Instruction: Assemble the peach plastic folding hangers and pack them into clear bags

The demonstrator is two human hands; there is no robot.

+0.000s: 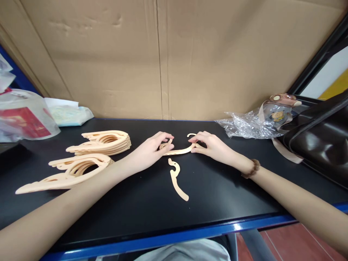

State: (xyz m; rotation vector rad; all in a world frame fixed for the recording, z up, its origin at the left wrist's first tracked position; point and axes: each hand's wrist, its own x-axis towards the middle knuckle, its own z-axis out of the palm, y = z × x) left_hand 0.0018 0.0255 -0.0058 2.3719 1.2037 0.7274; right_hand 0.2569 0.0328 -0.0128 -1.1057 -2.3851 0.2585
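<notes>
Over the middle of the black table, my left hand (153,149) and my right hand (208,145) hold the two ends of a peach-coloured folding hanger (179,151). Thumb and fingers of each hand are closed round an end, so part of the hanger is hidden. A thin curved hook piece (191,135) shows just beyond my right fingertips; whether it is joined to the hanger I cannot tell. Nearer to me lies a loose hanger arm (178,179) with a curled upper end, untouched. Left of my left hand are two stacks of folded hangers, a far stack (108,145) and a near stack (78,170), partly behind my forearm.
Cardboard (108,65) walls off the back. At the left stand a plastic bag (32,116) and a soft packet (69,113). At the right are crinkled clear wrap (247,125), a strapped bottle (277,112) and a dark bag (320,137). A blue edge (174,235) borders the table's front.
</notes>
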